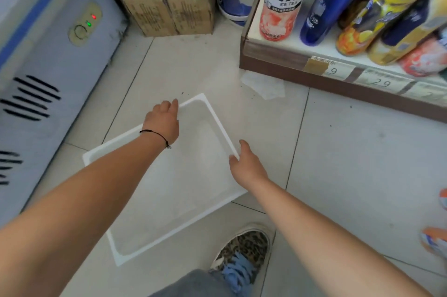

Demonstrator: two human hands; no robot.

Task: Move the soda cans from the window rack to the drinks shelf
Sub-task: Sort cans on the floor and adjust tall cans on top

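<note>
One empty white tray [169, 183] — two hands on its rim, left hand [162, 122] at the far edge, right hand [246, 163] pinching the right edge.

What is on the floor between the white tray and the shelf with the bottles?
In the head view, a crumpled white paper lies on the floor tiles between the white tray and the shelf.

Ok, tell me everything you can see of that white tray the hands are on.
The white tray is a shallow rectangular one with a raised rim and rounded corners, seemingly plastic, and empty. It lies over the tiled floor, turned at an angle to the tile lines; whether it rests on it is unclear. The left hand holds its far rim near a corner, the right hand its right-side rim. A leopard-print shoe stands by its near corner.
</note>
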